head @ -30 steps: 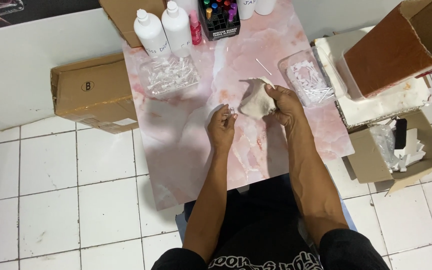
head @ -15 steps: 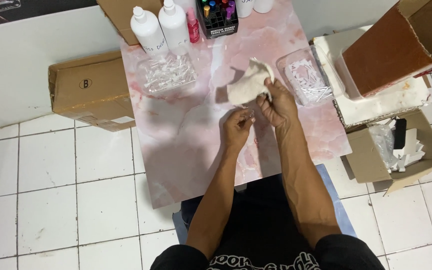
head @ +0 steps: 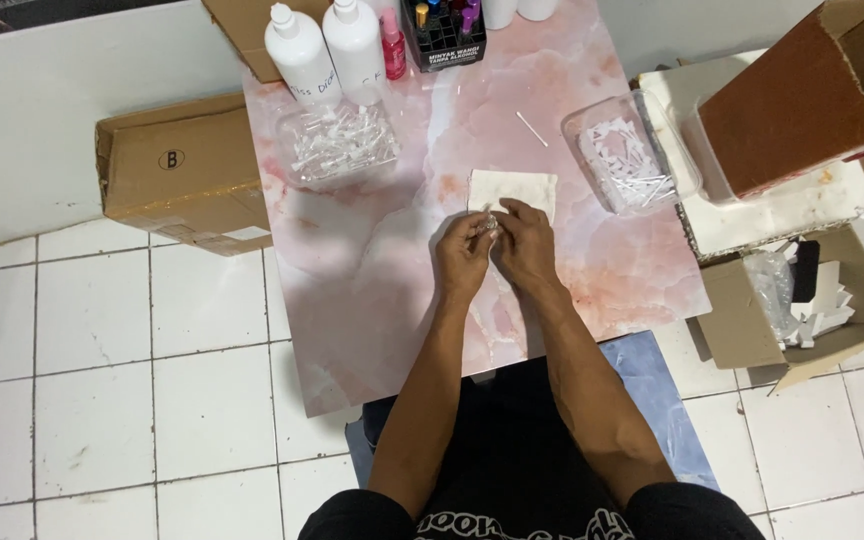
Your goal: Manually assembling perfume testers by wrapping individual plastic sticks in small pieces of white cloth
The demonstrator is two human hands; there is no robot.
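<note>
I am looking down on both hands meeting over the pink marbled table (head: 372, 300), and I am seeing the left hand (head: 464, 258) and the right hand (head: 524, 245) pressing their fingertips together around a small clear glassy object (head: 489, 222), most likely a tiny vial, though it is too small for me to say for sure. Each grip is closing down to a fine pinch on that piece, the fingers curling in tight with almost no gap showing; which hand is bearing it and which is working on it I cannot tell. Directly beyond the fingertips a folded white cloth (head: 522, 188) is lying flat on the table, its near edge just under the knuckles. Farther out and to the left of the left grip a clear plastic tray of small white-capped vials (head: 340, 142) is sitting, and to the right of the right grip a second clear tub of small white parts (head: 624, 155) is standing near the table edge. A single white stick (head: 531, 128) is lying loose between them, beyond the cloth. Two white pump bottles (head: 324, 45) are standing at the far end. Judging from this, I am taking the work as mid-piece: one small item is in hand, both containers are holding many pieces, and I cannot tell which of them are finished.
</note>
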